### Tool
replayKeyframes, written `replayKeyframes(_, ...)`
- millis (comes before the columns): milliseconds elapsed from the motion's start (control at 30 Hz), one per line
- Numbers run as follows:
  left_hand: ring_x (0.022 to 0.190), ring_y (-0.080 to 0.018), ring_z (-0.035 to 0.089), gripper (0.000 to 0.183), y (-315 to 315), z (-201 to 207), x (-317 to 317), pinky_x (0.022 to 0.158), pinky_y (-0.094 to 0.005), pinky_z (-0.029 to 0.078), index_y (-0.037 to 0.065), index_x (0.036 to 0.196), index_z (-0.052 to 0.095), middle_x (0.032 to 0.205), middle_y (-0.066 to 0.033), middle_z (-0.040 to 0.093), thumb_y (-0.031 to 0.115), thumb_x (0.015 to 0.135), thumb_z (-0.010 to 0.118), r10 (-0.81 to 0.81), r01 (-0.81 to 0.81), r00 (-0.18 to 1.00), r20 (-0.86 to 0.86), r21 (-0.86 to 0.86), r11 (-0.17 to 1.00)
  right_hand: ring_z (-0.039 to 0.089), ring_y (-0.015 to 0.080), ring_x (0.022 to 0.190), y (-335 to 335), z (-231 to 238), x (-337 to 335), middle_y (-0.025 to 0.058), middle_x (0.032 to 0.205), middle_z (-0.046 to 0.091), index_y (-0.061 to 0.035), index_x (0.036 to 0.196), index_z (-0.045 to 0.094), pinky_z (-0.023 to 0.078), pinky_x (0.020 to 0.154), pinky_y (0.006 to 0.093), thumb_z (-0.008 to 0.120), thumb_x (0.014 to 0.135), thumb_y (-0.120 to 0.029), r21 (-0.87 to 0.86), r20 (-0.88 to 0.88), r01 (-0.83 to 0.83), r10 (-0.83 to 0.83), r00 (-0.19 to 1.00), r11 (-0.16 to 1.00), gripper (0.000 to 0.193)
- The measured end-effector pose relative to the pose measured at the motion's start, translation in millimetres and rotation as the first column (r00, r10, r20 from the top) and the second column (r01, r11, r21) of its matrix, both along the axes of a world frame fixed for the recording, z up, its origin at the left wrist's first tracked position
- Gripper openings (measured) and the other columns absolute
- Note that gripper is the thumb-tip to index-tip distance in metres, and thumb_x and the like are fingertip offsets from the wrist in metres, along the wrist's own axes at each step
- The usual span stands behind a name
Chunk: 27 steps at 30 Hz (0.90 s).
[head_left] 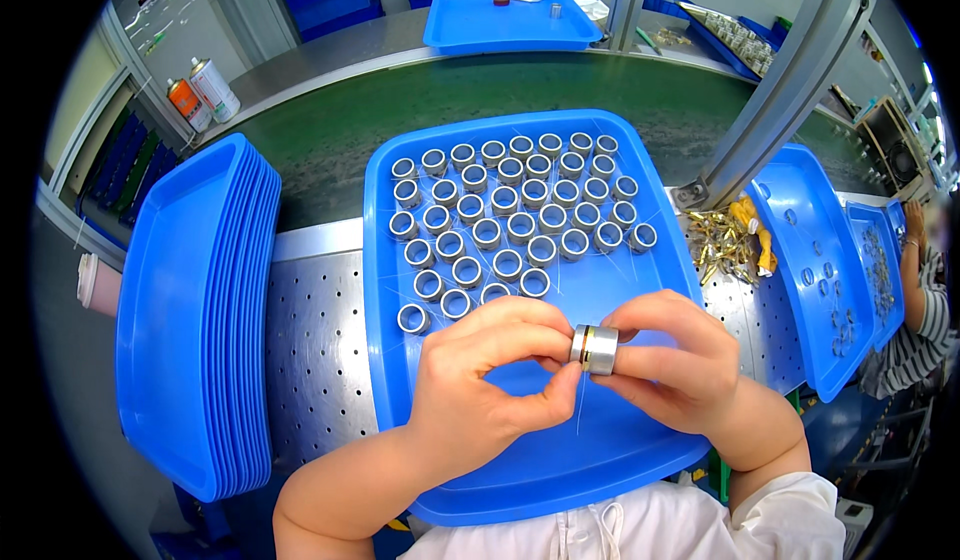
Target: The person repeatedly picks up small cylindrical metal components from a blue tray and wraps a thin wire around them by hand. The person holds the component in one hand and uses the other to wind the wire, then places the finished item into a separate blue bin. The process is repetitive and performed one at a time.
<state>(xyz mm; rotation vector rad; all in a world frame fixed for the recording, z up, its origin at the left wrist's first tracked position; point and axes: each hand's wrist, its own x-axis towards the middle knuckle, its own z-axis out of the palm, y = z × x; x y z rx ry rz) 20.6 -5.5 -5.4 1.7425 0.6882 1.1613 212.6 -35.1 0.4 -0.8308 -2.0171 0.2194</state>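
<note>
A short silver metal cylinder [601,351] with a thin brass-coloured band near its left end is held level over the front of a blue tray [540,480]. My left hand [495,370] pinches its left end between thumb and fingers. On the other end, the thumb and fingers of my right hand [680,360] are closed. A fine pale wire or thread hangs below the cylinder. Behind my hands, several metal rings [520,226] stand in rough rows in the tray, dark inside, with thin threads sticking out from some.
Stacked blue trays [190,330] stand at the left. Brass-coloured small parts [715,245] lie right of my tray beside a metal post [780,90]. Farther right are another blue tray [815,260] and a person's arm [912,260]. A green conveyor belt [320,175] runs behind.
</note>
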Motion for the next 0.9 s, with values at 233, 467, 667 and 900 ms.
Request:
replayKeyframes(233,0.067,-0.0168,0.062,0.019,-0.2,-2.6,-2.0,0.059,-0.0257,0.050,0.003,0.076,0.064,0.084,-0.0073,0.064,-0.002,0.060,0.072,0.056,-0.046,0.996,-0.072,0.138,0.989,0.061,0.0234,0.071,-1.5,0.0,-2.0,0.0120,0.089,0.060,-0.0022,0.086,0.065,0.049,0.059,0.0301,0.077,0.063,-0.004,0.035,0.026,-0.011,0.010,1.000,0.999,0.026)
replayKeyframes(467,0.070,-0.0181,0.062,0.022,-3.4,3.3,-0.3,0.061,-0.0262,0.050,0.005,0.078,0.064,0.085,-0.0071,0.063,-0.001,0.058,0.073,0.157,-0.104,0.980,-0.126,0.351,0.930,0.061,0.0219,0.073,-4.3,2.5,0.0,0.0119,0.092,0.061,-0.0024,0.086,0.066,0.050,0.060,0.0293,0.078,0.064,-0.004,-0.150,-0.039,-0.034,0.029,0.999,0.988,0.025)
replayKeyframes(667,0.080,-0.0160,0.063,0.030,-1.3,3.5,0.9,0.069,-0.0263,0.054,0.002,0.092,0.063,0.098,-0.0102,0.061,-0.004,0.064,0.073,0.011,-0.012,1.000,0.007,0.051,0.999,0.062,0.0212,0.077,-3.8,0.1,6.6,0.0120,0.094,0.062,-0.0021,0.089,0.067,0.052,0.065,0.0282,0.076,0.067,-0.001,-0.254,-0.191,-0.087,0.038,0.981,0.963,0.024)
replayKeyframes(900,0.094,-0.0187,0.061,0.038,2.0,9.6,-3.9,0.082,-0.0296,0.055,-0.003,0.104,0.061,0.107,-0.0129,0.056,-0.008,0.068,0.072,-0.162,0.167,0.985,0.055,-0.109,0.980,0.063,0.0223,0.083,-4.0,1.8,7.7,0.0141,0.098,0.062,-0.0024,0.091,0.068,0.052,0.069,0.0293,0.076,0.066,0.001,-0.234,-0.171,-0.114,0.074,0.982,0.966,0.026)
